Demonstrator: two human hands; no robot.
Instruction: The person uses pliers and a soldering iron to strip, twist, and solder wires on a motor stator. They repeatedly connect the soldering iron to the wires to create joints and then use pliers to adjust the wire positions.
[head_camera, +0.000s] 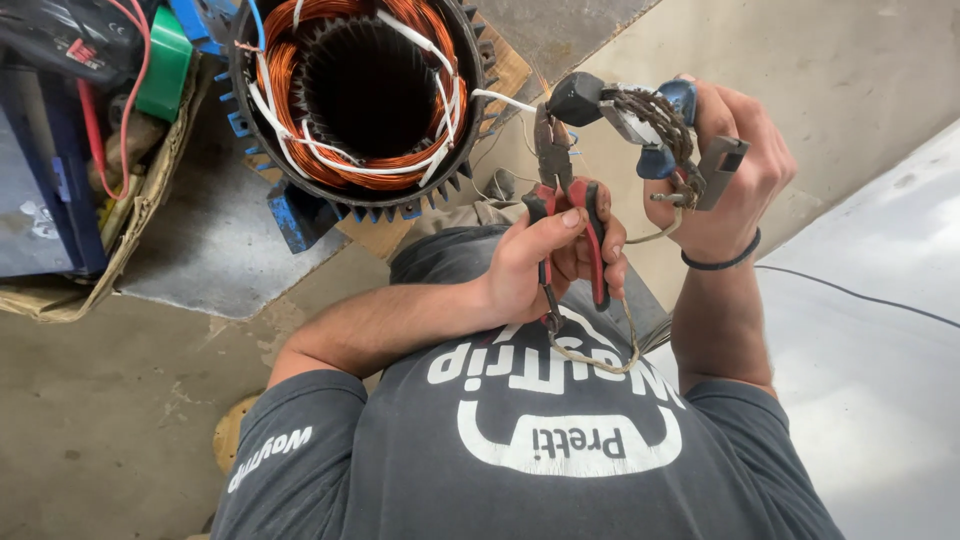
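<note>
Closest to me, my left hand (545, 262) gripped red-handled pliers (560, 190), jaws pointing up toward the wire-wrapped connector bundle (655, 135) clamped in my right hand (740, 170), stator (365, 90) beyond.

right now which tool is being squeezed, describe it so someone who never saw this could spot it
Start at the big motor stator with copper windings at the top. Just below and right of it, the left hand grips pliers, their dark jaws pointing up at the wire-wrapped part held in the right hand. The red and black handles set them apart; nothing else in the hands is red.
</note>
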